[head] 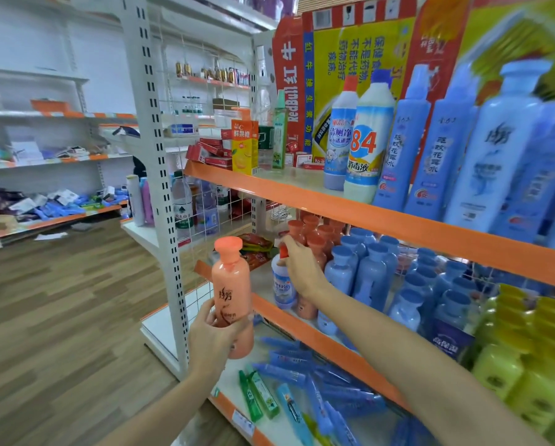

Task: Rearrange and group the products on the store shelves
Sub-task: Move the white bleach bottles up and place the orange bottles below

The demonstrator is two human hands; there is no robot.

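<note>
My left hand (213, 338) holds an orange-pink shampoo bottle (232, 284) upright in front of the shelf unit, clear of the shelves. My right hand (298, 268) reaches onto the middle shelf (330, 346) and grips the red cap of a white and blue cleaner bottle (282, 286) standing at the shelf's front left. Behind that bottle stand several matching orange-pink bottles (314, 236), with a group of blue bottles (372, 272) to their right.
The top shelf (359, 210) carries a toilet cleaner (338, 136), an 84 disinfectant (367, 140) and tall blue bottles (437, 149). Yellow-green bottles (520, 365) sit at the right. Blue and green tubes (301, 387) lie on the lower shelf. Wood floor and other shelves lie to the left.
</note>
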